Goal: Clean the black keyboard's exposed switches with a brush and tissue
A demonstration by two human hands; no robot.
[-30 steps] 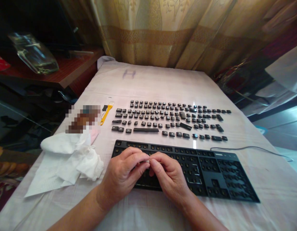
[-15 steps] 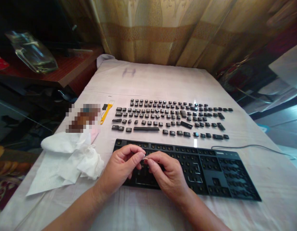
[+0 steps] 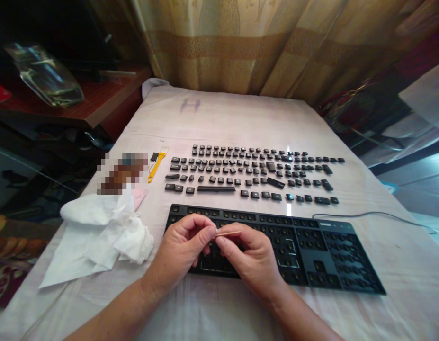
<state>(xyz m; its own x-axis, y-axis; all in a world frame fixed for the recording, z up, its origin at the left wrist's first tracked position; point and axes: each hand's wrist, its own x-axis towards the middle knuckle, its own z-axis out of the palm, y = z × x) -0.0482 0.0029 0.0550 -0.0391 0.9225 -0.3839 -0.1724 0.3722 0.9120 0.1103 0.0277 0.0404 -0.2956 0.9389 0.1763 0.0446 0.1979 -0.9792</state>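
Note:
My right hand (image 3: 253,251) pinches a thin wooden stick, like a toothpick (image 3: 229,233), between thumb and forefinger. Thumb and forefinger of my left hand (image 3: 191,239) are closed at the stick's left tip, on a tiny whitish bit too small to name. Both hands hover over a black keyboard (image 3: 311,255) whose keycaps are off, baring the switch sockets; they hide part of its left half. Beyond it, loose black keycaps (image 3: 255,194) lie in rows on the cloth, among them a long space bar (image 3: 216,189).
Crumpled white paper towels (image 3: 109,232) lie left of the keyboard. Behind them are a yellow-handled brush (image 3: 156,168) and a blurred-out item (image 3: 123,174). The keyboard's cable (image 3: 375,214) runs off right. A glass jar (image 3: 49,78) stands on a wooden shelf (image 3: 98,102) at back left.
The wooden stick now shows more plainly, lying almost level between my hands; its angle has shifted slightly. Both hands stay in nearly the same place, and the keycaps have not moved.

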